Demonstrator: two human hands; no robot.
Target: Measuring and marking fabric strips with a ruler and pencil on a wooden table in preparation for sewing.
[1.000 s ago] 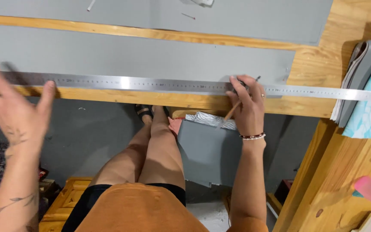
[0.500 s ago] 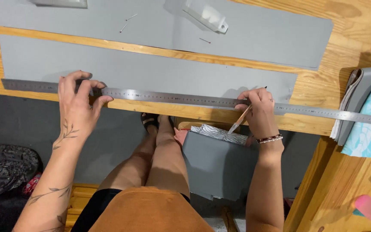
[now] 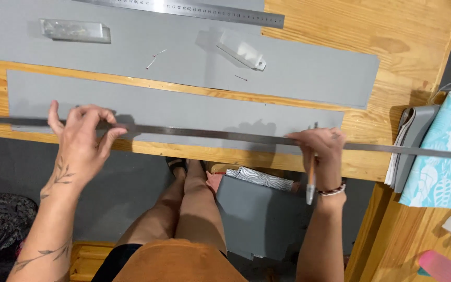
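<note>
Lying edge-on along the near gray strip (image 3: 184, 107), the long steel ruler (image 3: 210, 134) ran parallel to the front edge of the wooden table (image 3: 340, 31), its right end overhanging the folded gray cloth (image 3: 411, 143) at the right edge. Left hand (image 3: 82, 138) pressed down on it, fingers spread and arched, likely to pin the thin blade from sliding. Right hand (image 3: 322, 149) bore on the ruler too, fingers closed around a pencil (image 3: 310, 180) tucked shaft-down toward the wrist, apparently parked while both hands set the line. Strip matte, flat, straight-cut; a wider gray sheet (image 3: 298, 68) lay behind it, carrying a second steel ruler (image 3: 204, 9), two clear plastic blocks (image 3: 74, 30) and pins. Turquoise patterned fabric (image 3: 444, 156) at the right edge.
</note>
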